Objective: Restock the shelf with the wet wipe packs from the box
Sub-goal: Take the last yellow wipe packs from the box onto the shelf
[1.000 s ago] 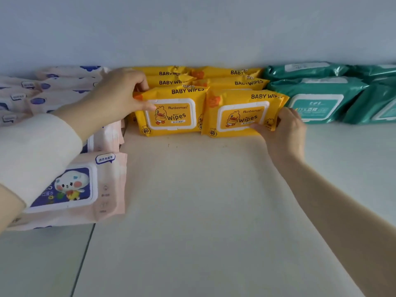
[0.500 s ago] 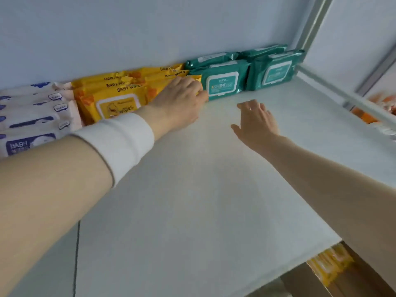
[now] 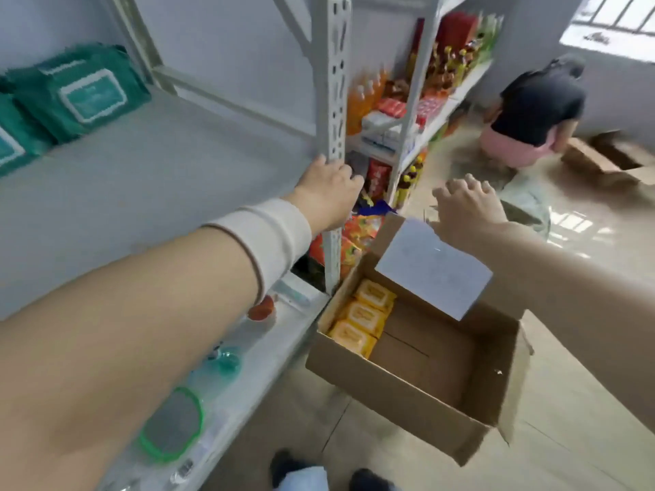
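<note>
Fetching is seemingly the step in hand: three yellow wet wipe packs are lying at the left inside the open brown cardboard box, right of the grey metal shelf, calling for a downward reach. The right hand is hovering over its far flap, loosely curled and empty. The left hand is touching the white perforated post; whether it is gripping, I cannot tell.

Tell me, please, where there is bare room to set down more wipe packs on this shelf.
The shelf is bare from the green packs at its back left across to the post at its front right. In the box, the floor is bare right of the three yellow packs. The lower shelf is crowded.
</note>
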